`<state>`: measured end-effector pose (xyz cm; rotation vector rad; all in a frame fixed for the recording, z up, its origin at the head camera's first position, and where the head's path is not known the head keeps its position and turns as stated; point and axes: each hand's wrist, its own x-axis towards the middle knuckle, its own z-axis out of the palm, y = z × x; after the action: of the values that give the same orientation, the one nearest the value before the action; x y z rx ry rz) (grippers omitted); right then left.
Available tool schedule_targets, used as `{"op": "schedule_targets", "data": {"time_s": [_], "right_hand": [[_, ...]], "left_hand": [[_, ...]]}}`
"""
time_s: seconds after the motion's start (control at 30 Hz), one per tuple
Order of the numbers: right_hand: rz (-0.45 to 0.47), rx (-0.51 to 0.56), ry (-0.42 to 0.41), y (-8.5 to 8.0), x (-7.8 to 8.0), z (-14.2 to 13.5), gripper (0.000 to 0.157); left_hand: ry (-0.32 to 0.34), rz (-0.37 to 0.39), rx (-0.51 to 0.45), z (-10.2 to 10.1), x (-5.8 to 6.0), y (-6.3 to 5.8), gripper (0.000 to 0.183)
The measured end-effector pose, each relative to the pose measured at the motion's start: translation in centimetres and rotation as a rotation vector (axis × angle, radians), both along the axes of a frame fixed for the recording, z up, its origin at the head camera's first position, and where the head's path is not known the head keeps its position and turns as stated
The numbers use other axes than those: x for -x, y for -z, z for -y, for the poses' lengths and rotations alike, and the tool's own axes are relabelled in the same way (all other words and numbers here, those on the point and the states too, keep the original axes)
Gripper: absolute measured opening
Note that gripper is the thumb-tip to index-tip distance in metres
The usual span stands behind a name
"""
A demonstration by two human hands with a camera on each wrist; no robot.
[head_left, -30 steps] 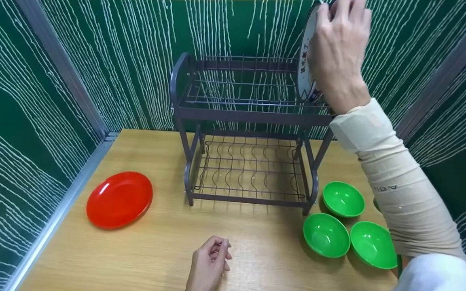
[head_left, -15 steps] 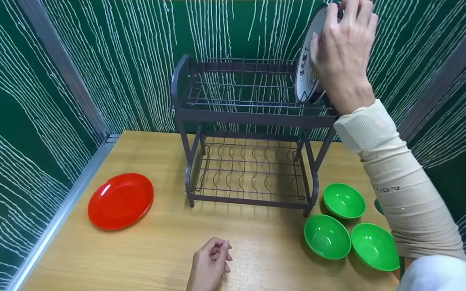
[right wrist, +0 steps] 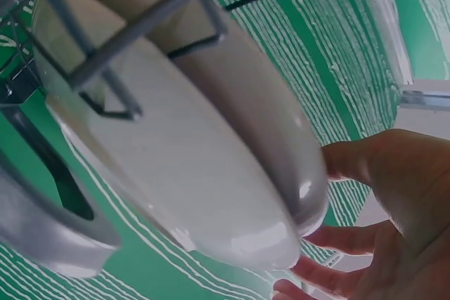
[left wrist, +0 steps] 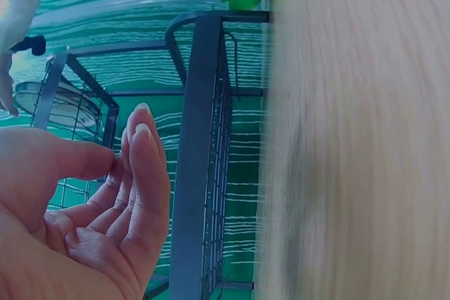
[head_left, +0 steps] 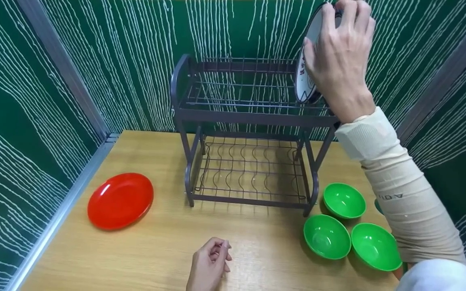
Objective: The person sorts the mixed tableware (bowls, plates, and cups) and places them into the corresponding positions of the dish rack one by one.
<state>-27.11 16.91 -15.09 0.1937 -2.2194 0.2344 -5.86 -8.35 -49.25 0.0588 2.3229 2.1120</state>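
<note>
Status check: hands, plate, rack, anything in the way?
Right hand grips white plate on edge in rack top tier. Left hand idle on table. Nothing blocking.

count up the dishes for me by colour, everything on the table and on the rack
Green bowls: 3, all on the table
Red plate: 1, on the table
White plate: 1, on edge in the rack, held by the right hand
Total: 5
</note>
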Motion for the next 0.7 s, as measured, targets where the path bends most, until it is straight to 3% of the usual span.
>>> {"op": "schedule_targets", "data": {"time_s": [0.27,0.7], "right_hand": [[-0.055,0.034,-0.099,0.9,-1.4,-0.2,0.054],[-0.068,0.072,-0.150,1.9,-3.1,-0.4,0.048]], "left_hand": [[0.005,0.005,0.011,-0.1,0.0,0.1,0.019],[-0.010,0.035,0.030,-0.1,0.0,-0.1,0.018]]}}
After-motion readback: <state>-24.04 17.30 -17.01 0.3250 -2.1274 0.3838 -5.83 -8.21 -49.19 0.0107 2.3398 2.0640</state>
